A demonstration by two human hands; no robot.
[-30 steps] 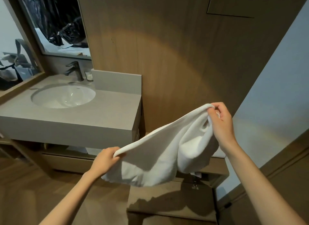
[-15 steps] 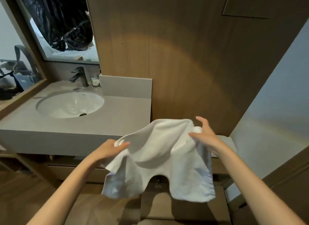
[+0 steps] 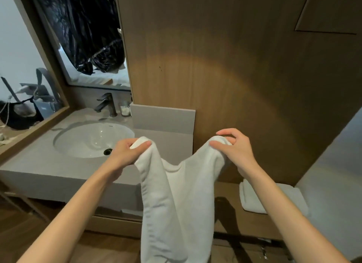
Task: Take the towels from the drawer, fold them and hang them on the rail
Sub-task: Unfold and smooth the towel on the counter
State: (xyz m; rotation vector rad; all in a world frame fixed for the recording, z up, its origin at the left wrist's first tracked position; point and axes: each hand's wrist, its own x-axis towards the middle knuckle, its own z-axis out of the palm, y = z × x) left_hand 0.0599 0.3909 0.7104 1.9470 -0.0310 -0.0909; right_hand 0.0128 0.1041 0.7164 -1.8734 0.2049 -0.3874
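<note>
Before the vanity: your left hand (image 3: pixel 125 155) and right hand (image 3: pixel 235 151) each pinch an upper corner of one white terry-cloth towel (image 3: pixel 176 204). It hangs between them, middle sagging, probably spread for folding. Beyond: oval white basin (image 3: pixel 94 139); folded white towel (image 3: pixel 274 200) on the low shelf. Legible writing: none.

A bathroom, perhaps a hotel's. Left of the gripped towel (image 3: pixel 176 204) a round basin (image 3: pixel 88 139) sits in a grey counter (image 3: pixel 39 165), with a dark tap (image 3: pixel 106 104) and a mirror (image 3: pixel 88 37) behind. Down to its right a folded towel (image 3: pixel 290 200) lies below wood panelling (image 3: pixel 235 67).
</note>
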